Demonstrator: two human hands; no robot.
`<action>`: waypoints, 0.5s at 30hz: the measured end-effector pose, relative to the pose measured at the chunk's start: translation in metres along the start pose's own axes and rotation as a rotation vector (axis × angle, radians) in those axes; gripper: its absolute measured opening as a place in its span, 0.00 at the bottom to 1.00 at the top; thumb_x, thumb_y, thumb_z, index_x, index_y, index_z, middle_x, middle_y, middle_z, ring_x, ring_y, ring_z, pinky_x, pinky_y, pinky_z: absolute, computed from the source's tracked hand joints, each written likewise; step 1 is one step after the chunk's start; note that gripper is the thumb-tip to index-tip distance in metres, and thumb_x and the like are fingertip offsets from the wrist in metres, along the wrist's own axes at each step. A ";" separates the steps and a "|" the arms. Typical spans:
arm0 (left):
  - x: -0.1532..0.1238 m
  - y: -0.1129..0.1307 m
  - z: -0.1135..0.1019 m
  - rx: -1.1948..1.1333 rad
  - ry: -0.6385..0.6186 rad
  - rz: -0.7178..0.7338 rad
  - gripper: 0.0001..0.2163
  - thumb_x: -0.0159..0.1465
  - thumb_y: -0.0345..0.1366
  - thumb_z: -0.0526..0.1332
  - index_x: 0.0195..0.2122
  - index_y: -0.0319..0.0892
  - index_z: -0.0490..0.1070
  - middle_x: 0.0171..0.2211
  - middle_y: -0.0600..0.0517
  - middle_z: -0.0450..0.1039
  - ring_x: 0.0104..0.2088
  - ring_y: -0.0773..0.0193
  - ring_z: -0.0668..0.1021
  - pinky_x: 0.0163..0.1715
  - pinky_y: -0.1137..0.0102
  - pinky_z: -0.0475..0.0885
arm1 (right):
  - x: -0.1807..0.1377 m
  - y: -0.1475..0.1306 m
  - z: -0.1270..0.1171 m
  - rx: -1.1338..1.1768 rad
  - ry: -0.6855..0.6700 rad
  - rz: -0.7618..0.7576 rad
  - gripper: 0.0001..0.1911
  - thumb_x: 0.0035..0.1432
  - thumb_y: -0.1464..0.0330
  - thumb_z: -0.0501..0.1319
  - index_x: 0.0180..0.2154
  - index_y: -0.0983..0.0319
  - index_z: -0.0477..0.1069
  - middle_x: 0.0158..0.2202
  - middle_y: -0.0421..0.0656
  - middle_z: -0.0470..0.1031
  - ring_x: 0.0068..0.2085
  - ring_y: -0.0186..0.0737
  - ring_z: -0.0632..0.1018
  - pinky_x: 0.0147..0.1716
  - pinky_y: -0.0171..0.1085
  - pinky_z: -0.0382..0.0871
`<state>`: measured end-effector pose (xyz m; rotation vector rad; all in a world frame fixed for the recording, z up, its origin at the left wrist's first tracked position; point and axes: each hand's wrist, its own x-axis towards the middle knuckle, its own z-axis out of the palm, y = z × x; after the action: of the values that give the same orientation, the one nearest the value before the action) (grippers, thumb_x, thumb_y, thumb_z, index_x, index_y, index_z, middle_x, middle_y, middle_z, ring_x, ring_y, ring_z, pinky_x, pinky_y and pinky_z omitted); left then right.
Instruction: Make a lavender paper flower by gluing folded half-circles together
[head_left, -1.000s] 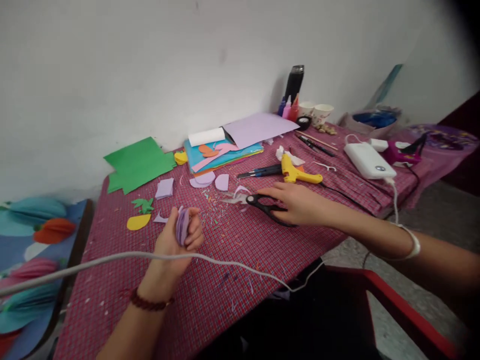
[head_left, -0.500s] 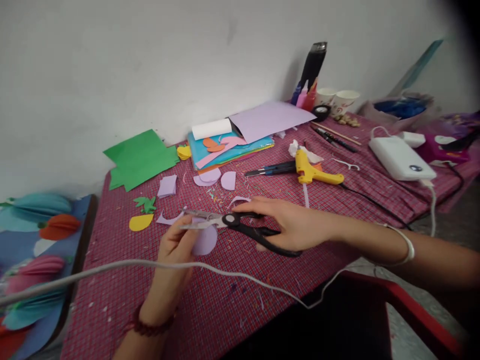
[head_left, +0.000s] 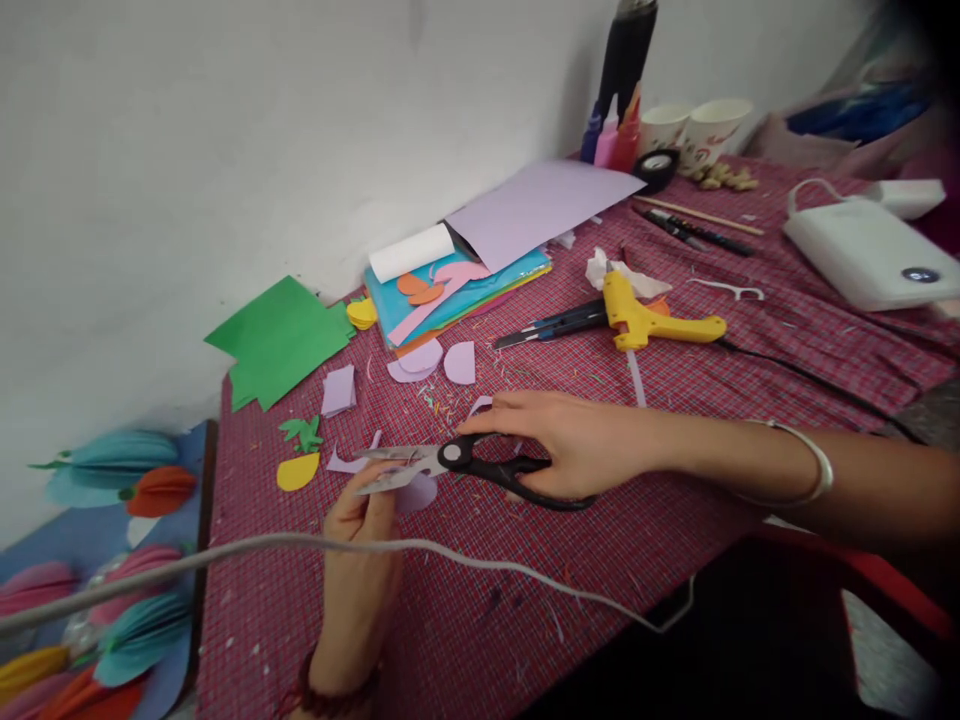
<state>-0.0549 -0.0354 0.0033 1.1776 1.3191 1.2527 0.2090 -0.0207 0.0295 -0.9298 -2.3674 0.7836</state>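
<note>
My left hand (head_left: pixel 366 520) pinches a rounded piece of lilac paper (head_left: pixel 417 492) above the checked tablecloth. Black-handled scissors (head_left: pixel 454 457) are gripped in my right hand (head_left: pixel 566 440), their blades spread and crossing over the paper and the left fingertips. Part of the paper is hidden behind the blades and fingers. A thin curved lilac offcut (head_left: pixel 351 462) lies just beyond the left hand. Lilac half-rounds (head_left: pixel 460 362) and a stack of small lilac paper pieces (head_left: pixel 339 390) rest farther back. To the left are a yellow paper shape (head_left: pixel 298 472) and a green paper leaf (head_left: pixel 302 433).
A yellow glue gun (head_left: pixel 637 315) and a utility knife (head_left: pixel 555 325) lie behind my right hand. Coloured sheets (head_left: pixel 465 290) and green paper (head_left: pixel 281 340) sit along the wall. A grey cable (head_left: pixel 480 560) crosses in front. A white power bank (head_left: pixel 870 250) is at right.
The scissors' blades have shifted on the lilac paper, and less of the paper shows below them. My view has turned, moving the table items within the picture. Both hands keep their holds.
</note>
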 end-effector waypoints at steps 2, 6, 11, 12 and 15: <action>0.001 -0.001 0.004 -0.042 -0.009 -0.072 0.12 0.55 0.47 0.71 0.34 0.44 0.79 0.34 0.52 0.79 0.33 0.66 0.77 0.36 0.73 0.73 | 0.000 0.002 0.000 -0.023 0.004 -0.006 0.30 0.57 0.69 0.62 0.61 0.62 0.66 0.49 0.51 0.73 0.49 0.47 0.75 0.51 0.45 0.69; 0.003 0.001 0.015 -0.162 -0.069 -0.207 0.14 0.49 0.45 0.75 0.31 0.44 0.78 0.33 0.52 0.79 0.34 0.65 0.78 0.37 0.70 0.75 | -0.002 0.007 0.000 -0.034 -0.017 0.031 0.29 0.58 0.68 0.61 0.62 0.62 0.66 0.48 0.51 0.73 0.47 0.47 0.76 0.49 0.45 0.70; 0.006 -0.002 0.017 -0.155 -0.031 -0.201 0.15 0.47 0.45 0.76 0.29 0.42 0.78 0.31 0.53 0.78 0.32 0.68 0.77 0.36 0.74 0.73 | -0.004 0.011 0.003 -0.023 -0.025 0.035 0.28 0.58 0.68 0.61 0.61 0.63 0.67 0.47 0.51 0.74 0.46 0.47 0.76 0.48 0.45 0.71; 0.007 -0.003 0.016 -0.143 -0.025 -0.187 0.15 0.48 0.46 0.76 0.29 0.42 0.78 0.31 0.54 0.78 0.31 0.69 0.76 0.35 0.75 0.72 | -0.004 0.012 0.003 -0.021 -0.025 0.030 0.28 0.58 0.68 0.61 0.60 0.62 0.67 0.48 0.51 0.74 0.46 0.47 0.76 0.48 0.45 0.71; 0.006 -0.004 0.013 -0.102 -0.047 -0.165 0.14 0.50 0.45 0.74 0.30 0.42 0.78 0.31 0.54 0.78 0.31 0.70 0.75 0.35 0.76 0.71 | -0.004 0.012 0.005 -0.015 -0.022 0.012 0.27 0.58 0.68 0.61 0.60 0.62 0.67 0.50 0.51 0.74 0.49 0.46 0.76 0.50 0.45 0.70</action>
<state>-0.0422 -0.0283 -0.0009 1.0000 1.2761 1.1519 0.2139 -0.0186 0.0172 -0.9469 -2.3916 0.7852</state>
